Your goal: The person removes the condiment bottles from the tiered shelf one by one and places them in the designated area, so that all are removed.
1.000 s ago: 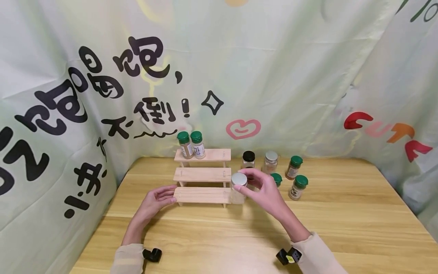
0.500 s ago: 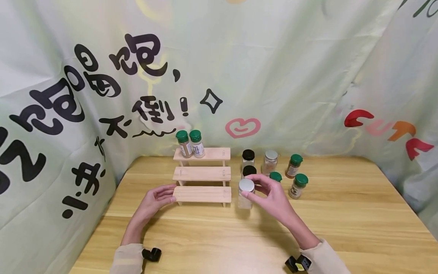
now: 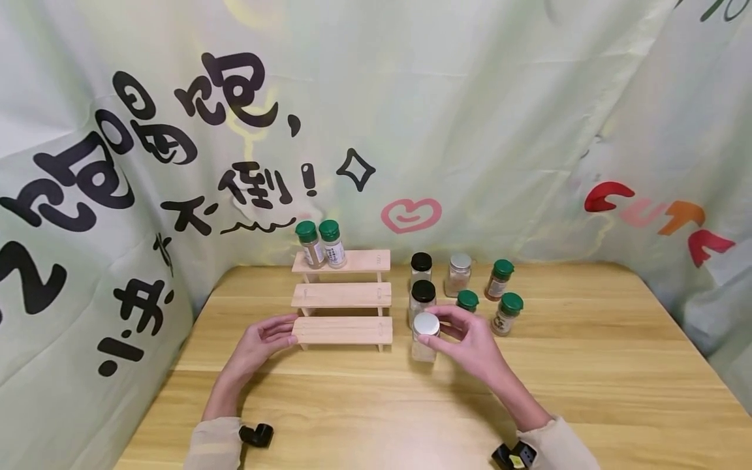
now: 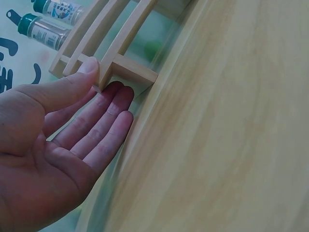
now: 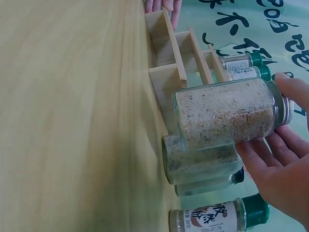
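In the head view, a wooden three-step rack [image 3: 342, 331] stands left of centre. My left hand [image 3: 262, 343] holds its lowest step's left end, with the thumb at the front corner and the other fingers stretched out behind, as the left wrist view shows. My right hand [image 3: 467, 343] grips a glass jar [image 5: 224, 113] around its silver screw lid [image 3: 425, 324]. Coarse beige granules fill the jar. It is upright, right of the rack; I cannot tell whether its base touches the table. Two green-capped spice bottles [image 3: 333, 245] stand on the top step's left part.
Behind the held jar stand two black-capped jars [image 3: 422, 297] and another silver-lidded jar [image 3: 458, 277]. Farther right are green-capped bottles, one [image 3: 499, 279] at the back, one [image 3: 506, 313] nearer, and one [image 3: 467, 300] partly behind my right hand. A printed cloth [image 3: 499, 130] hangs behind the wooden table [image 3: 352, 411].
The right hand has moved the silver-lidded jar from beside the lowest step rightward and slightly toward me, leaving a gap to the rack. My left hand stays at the rack's end.
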### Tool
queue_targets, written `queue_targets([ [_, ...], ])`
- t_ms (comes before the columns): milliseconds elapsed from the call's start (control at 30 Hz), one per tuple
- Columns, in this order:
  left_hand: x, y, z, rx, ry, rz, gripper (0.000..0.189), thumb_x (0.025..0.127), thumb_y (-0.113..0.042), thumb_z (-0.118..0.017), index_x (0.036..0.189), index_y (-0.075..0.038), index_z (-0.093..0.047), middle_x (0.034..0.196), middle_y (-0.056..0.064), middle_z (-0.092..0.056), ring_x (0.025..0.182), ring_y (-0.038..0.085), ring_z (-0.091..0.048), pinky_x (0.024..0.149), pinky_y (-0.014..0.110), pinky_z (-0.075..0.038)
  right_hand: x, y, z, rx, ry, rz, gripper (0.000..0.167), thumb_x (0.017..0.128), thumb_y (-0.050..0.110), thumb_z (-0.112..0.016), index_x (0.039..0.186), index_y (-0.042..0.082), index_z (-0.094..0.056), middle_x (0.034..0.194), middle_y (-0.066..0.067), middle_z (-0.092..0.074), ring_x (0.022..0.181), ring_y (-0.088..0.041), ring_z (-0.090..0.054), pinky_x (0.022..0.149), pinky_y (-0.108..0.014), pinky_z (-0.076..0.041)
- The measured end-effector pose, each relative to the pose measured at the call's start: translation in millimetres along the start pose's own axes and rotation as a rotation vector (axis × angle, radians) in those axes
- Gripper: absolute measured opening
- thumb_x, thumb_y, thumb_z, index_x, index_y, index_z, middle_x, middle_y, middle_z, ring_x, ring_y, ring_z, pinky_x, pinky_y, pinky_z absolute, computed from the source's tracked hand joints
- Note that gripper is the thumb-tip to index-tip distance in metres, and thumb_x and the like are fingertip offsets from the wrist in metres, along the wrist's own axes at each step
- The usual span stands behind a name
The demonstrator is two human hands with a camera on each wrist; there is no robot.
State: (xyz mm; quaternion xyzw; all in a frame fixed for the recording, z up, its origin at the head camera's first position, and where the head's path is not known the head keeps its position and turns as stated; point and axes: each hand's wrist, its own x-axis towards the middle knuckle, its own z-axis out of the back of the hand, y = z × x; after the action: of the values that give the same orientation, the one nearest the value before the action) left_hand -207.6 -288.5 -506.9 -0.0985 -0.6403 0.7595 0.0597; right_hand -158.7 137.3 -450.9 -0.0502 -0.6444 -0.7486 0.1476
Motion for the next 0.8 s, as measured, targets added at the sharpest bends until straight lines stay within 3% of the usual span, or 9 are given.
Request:
queue_targets([
  [333,-1.0,0.3,2.0,0.006,-0.016,0.003,0.059,0.092,-0.007,-0.078,0.143,0.007,-0.053,0.135,0.030,-0.060,0.115,0.019,-0.068,0.094,0.024,-0.056,3.7,-7.3,0.2,-0.003,0.012,-0.019,0.040,0.081,0.002,-0.087,0.118,0.001,-0.070,0.122,-0.016,-0.070,0.110,-0.029,-0.069,0.094,-0.031,-0.057],
  [800,0.2,0.4,1.7,0.009,0.000,0.020,0.059,0.092,-0.008,-0.078,0.143,0.007,-0.053,0.135,0.030,-0.060,0.113,0.018,-0.068,0.095,0.025,-0.056,1.8,-15.2,-2.5,0.034,0.039,-0.084,0.042,0.081,0.001,-0.086,0.119,-0.001,-0.068,0.121,-0.018,-0.069,0.109,-0.021,-0.068,0.096,-0.031,-0.056],
])
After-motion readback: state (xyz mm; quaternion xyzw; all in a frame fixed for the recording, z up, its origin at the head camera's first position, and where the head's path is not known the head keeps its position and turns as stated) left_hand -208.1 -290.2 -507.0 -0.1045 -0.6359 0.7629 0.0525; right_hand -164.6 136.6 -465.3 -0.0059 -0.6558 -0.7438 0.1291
